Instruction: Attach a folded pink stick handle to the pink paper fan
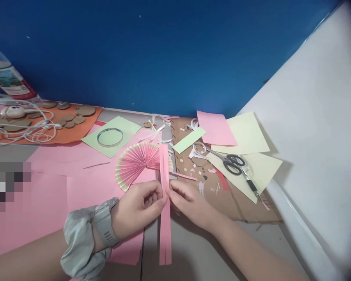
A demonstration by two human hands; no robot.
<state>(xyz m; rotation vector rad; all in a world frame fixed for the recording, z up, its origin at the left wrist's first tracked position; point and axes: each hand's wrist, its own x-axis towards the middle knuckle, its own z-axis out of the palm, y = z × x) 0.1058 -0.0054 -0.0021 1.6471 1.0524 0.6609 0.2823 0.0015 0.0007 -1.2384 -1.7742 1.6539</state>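
A long pink paper strip [165,238], creased along its length, stands out before me, held at its middle from both sides. My left hand [143,205] pinches its left edge between thumb and fingers; a grey watch and a grey scrunchie are on that wrist. On the right edge, my right hand [190,201] pinches the same strip with thumb and index finger. Behind the strip lies a pleated pink paper fan [134,164] with a pale green rim, its right part partly hidden by the strip. A thin pink paper piece [184,175] sticks out to the right.
Black-handled scissors [232,164] and a pen [253,185] lie on yellow sheets [242,132] at right. A tape ring [110,137] rests on green paper. Cardboard discs and a white cable [46,117] are at left, near a bottle [13,80]. Paper scraps litter the cardboard [236,205].
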